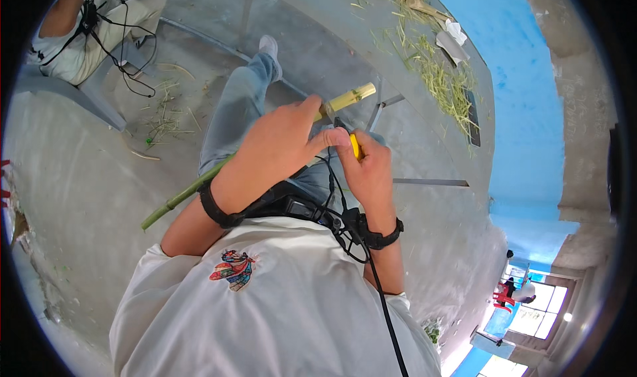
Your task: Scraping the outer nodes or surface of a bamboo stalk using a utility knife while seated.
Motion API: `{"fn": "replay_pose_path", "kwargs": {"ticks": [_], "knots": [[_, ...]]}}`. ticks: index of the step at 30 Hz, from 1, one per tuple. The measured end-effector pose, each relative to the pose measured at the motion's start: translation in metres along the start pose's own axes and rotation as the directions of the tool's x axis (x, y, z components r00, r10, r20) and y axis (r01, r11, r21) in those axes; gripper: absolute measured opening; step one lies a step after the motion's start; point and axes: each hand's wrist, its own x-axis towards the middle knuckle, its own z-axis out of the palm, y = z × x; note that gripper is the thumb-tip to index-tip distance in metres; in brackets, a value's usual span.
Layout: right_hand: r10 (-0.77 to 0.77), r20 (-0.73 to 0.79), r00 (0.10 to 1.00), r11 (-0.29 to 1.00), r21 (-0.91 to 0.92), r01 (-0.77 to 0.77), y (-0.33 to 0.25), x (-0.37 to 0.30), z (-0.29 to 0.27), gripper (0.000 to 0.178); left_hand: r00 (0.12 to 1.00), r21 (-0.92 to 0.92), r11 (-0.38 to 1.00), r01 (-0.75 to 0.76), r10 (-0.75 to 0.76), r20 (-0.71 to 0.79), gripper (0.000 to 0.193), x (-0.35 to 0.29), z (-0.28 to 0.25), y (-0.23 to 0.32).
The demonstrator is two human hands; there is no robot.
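Observation:
A thin green bamboo stalk slants in front of me from lower left to upper right. Its far end is pale, peeled yellow with a node close to the tip. My left hand is wrapped round the stalk near that peeled part, and its thumb reaches across to the knife. Closed in my right hand is a yellow-handled utility knife. The dark front of the knife lies close against the stalk beside my left fingers; whether the blade cuts into it is hard to see.
Shavings are heaped on the grey table, with cut stalk pieces behind. A person sits on a grey plastic chair at upper left. More shavings lie on the floor. Black cables hang by my right wrist.

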Motion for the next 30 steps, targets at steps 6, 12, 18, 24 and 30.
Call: {"fn": "replay_pose_path", "kwargs": {"ticks": [6,12,18,24,30], "knots": [[0.043,0.004,0.999,0.999,0.015,-0.043,-0.001,0.003,-0.003,0.046,0.991,-0.256,0.963,0.088,-0.06,0.116,0.061,0.007,-0.006,-0.003],[0.051,0.017,0.999,0.999,0.017,-0.051,-0.002,0.001,0.004,0.047,0.969,-0.406,0.896,0.176,-0.085,0.234,0.059,0.007,-0.008,-0.009],[0.004,0.002,1.0,0.997,-0.081,-0.004,-0.003,0.003,0.006,0.046,0.963,-0.394,0.904,0.166,-0.062,0.264,0.059,0.009,-0.007,-0.018],[0.05,-0.138,0.989,0.959,-0.268,-0.086,-0.006,0.005,0.008,0.047,0.99,-0.165,0.979,0.116,-0.1,0.103,0.057,0.011,0.011,-0.018],[0.086,-0.523,0.848,0.88,-0.359,-0.311,0.023,0.017,-0.041,0.05,0.984,0.199,0.966,0.167,-0.15,-0.099,0.059,-0.006,0.014,-0.033]]}}
